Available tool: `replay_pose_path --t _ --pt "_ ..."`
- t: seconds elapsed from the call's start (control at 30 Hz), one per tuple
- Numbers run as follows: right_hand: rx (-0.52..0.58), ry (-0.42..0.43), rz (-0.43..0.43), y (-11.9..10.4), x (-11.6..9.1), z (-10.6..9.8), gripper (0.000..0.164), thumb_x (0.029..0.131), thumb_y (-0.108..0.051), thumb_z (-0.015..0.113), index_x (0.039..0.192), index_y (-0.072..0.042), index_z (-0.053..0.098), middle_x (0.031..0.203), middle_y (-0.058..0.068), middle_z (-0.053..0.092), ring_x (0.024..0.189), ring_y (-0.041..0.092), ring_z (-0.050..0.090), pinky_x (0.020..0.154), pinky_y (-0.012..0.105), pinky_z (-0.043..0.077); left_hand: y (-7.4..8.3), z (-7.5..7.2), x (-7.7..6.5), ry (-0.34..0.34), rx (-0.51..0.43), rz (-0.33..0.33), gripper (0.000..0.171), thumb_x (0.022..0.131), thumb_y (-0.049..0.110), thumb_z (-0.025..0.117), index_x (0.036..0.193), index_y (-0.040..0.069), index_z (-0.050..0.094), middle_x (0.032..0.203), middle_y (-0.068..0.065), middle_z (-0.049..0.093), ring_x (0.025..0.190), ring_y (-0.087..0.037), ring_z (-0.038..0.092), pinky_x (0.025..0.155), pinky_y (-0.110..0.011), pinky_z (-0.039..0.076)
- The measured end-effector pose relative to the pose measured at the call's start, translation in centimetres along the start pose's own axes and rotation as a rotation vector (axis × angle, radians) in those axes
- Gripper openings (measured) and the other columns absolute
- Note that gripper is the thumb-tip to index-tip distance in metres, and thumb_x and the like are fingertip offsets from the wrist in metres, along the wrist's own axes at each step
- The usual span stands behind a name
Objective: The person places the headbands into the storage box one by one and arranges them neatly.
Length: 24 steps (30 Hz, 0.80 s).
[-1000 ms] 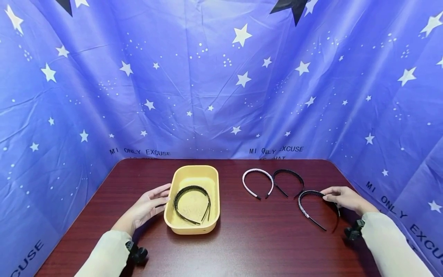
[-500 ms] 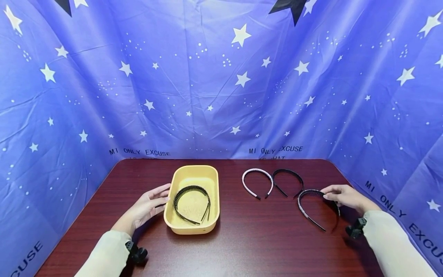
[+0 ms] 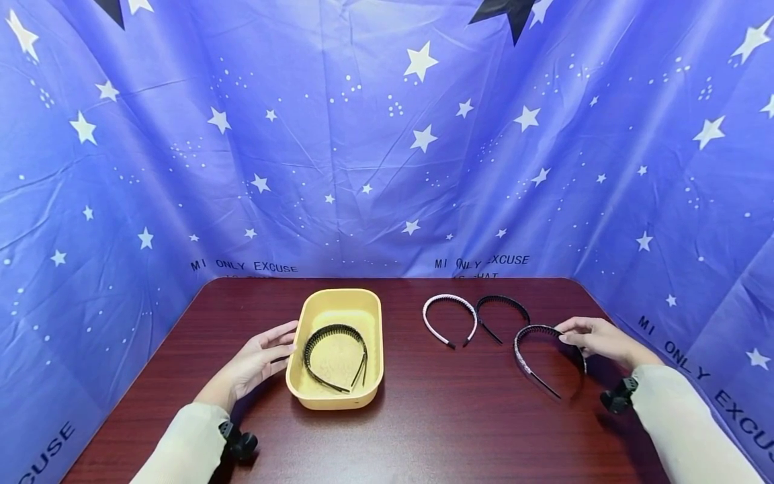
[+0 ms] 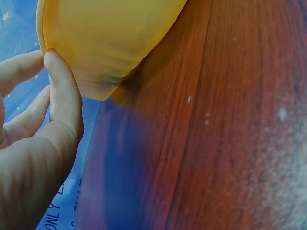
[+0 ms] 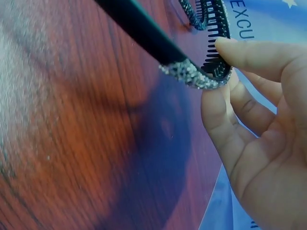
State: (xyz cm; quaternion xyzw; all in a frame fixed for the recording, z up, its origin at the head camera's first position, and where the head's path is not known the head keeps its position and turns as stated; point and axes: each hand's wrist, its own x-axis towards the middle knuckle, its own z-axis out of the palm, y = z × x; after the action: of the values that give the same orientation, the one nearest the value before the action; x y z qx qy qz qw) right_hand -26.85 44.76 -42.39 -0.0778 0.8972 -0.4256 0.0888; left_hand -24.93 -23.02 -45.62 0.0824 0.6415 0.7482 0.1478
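Note:
In the head view, a yellow plastic basin (image 3: 355,403) stands left of centre, with a black toothed headband (image 3: 336,328) lying inside. My left hand (image 3: 263,361) is at its left side, and the left wrist view has the fingertips right at the rim (image 4: 41,21). My right hand (image 3: 601,344) pinches a black headband with silver glitter (image 3: 525,356) between thumb and fingers. In the right wrist view, my right thumb (image 5: 214,103) lies along its glittery side, with a finger on the comb teeth. This headband is tilted, its legs toward the near side.
A pink-and-white headband (image 3: 449,297) and a black headband (image 3: 504,299) lie side by side toward the back of the dark red table (image 3: 435,430). Blue star-printed cloth (image 3: 363,134) hangs behind the table and along both sides.
My right hand has shifted slightly up and to the left, taking the glittery headband with it. My left hand and the basin stay in place.

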Motion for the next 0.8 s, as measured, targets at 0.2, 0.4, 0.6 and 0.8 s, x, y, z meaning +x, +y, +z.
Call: replay_pose_path --t 0.2,0.4,0.6,0.8 --pt "0.012 -0.02 -0.016 -1.1 0.4 0.5 0.033 0.098 -0.017 0.066 0.119 0.007 0.061 0.095 0.007 0.065 0.079 0.012 0.054 0.066 0.034 0.054 0.0 0.0 0.0 0.0 -0.004 0.001 0.068 0.098 -0.002 0.059 0.156 -0.003 0.024 0.144 -0.025 0.044 0.115 -0.016 0.06 0.099 -0.036 0.051" --pt "-0.02 -0.02 -0.04 -2.5 1.2 1.1 0.033 0.097 -0.019 0.067 0.119 0.005 0.063 0.098 0.013 0.066 0.079 0.016 0.056 0.066 0.034 0.055 0.0 0.0 0.1 0.006 -0.006 0.001 0.068 0.098 -0.002 0.059 0.156 -0.003 0.024 0.141 -0.021 0.047 0.114 -0.016 0.06 0.098 -0.036 0.051" --pt "-0.049 -0.016 -0.065 -3.5 1.9 1.9 0.034 0.098 -0.017 0.066 0.123 0.005 0.062 0.106 0.019 0.068 0.079 0.018 0.058 0.066 0.033 0.055 0.0 0.0 0.0 0.009 -0.006 -0.001 0.068 0.098 -0.002 0.059 0.156 -0.003 0.025 0.142 -0.022 0.047 0.114 -0.015 0.061 0.098 -0.035 0.051" --pt "-0.026 -0.008 -0.104 -4.3 2.4 2.7 0.035 0.097 -0.017 0.066 0.124 0.005 0.062 0.109 0.022 0.067 0.078 0.017 0.059 0.067 0.034 0.055 0.0 0.0 0.0 0.003 -0.005 -0.001 0.068 0.098 -0.002 0.059 0.156 -0.003 0.025 0.144 -0.025 0.044 0.115 -0.016 0.06 0.099 -0.035 0.05"
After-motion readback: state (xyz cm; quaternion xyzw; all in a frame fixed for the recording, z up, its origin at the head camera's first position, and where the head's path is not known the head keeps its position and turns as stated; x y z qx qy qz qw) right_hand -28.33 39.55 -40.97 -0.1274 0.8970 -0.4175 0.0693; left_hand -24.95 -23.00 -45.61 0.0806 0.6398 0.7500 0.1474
